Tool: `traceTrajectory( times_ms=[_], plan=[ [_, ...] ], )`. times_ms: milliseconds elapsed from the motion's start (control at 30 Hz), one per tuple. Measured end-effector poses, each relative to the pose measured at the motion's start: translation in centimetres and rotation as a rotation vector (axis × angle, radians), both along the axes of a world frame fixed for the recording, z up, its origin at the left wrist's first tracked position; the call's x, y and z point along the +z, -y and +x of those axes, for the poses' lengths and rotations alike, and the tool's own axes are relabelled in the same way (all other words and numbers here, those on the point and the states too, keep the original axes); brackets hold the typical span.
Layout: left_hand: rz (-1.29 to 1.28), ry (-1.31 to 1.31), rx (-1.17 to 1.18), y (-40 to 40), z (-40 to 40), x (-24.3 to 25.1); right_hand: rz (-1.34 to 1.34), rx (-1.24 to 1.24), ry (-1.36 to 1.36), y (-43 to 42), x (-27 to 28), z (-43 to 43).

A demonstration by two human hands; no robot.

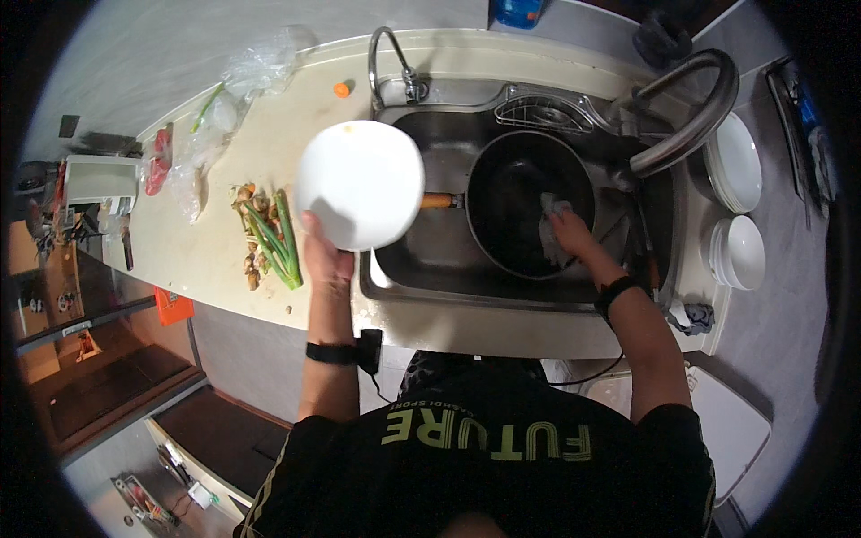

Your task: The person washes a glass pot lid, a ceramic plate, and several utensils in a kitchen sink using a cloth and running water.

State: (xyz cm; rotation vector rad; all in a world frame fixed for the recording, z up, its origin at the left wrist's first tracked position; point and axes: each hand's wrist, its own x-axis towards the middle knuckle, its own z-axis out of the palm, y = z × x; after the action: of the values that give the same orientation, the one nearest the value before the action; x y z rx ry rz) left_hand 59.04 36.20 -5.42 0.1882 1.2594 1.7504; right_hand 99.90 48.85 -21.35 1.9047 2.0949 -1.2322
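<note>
My left hand (328,255) grips the near edge of a white plate (361,185), held up over the counter and the sink's left rim. The plate has a small orange-brown spot at its far edge. Inside a black wok (511,181) with a wooden handle (438,200), my right hand (569,232) holds a pale, wet-looking cloth (550,250) against the inner surface. The wok sits in the steel sink (430,249). Green onion stalks (286,249) and knobbly root pieces (252,269), perhaps ginger, lie on the counter left of my left hand.
A large curved faucet (699,138) arches over the sink's right side; a thinner tap (387,37) stands at its back left. Stacked white plates (736,161) and bowls (743,252) stand to the right. Plastic bags (259,67), a carrot piece (342,90) and a knife (126,249) lie leftward.
</note>
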Motion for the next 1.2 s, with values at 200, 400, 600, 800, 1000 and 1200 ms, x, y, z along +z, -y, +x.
traceTrajectory(
  times_ms=[200,400,600,800,1000,1200],
  plan=[
    [-0.033,-0.119,0.177,-1.6,-6.0,-2.8,-0.117,0.224,0.065,-2.9,-2.7,-1.0],
    [-0.089,-0.096,0.14,-1.9,-7.6,-3.9,-0.155,0.265,0.162,-2.4,-2.8,-3.4],
    [-0.196,-0.054,0.149,-0.8,-9.2,-4.2,-0.38,0.375,0.387,0.7,-3.1,-8.1],
    [-0.322,-0.161,0.167,0.4,-8.7,-2.4,-0.237,0.415,0.138,-1.0,-2.9,-5.4],
    [-0.138,-1.124,-0.496,-4.0,5.4,1.1,-0.276,-0.009,0.291,-0.7,-5.2,-5.0],
    [-0.411,-2.037,-1.03,-7.0,8.0,-7.6,-0.08,0.567,-0.002,2.1,-2.4,-14.2]
  ],
)
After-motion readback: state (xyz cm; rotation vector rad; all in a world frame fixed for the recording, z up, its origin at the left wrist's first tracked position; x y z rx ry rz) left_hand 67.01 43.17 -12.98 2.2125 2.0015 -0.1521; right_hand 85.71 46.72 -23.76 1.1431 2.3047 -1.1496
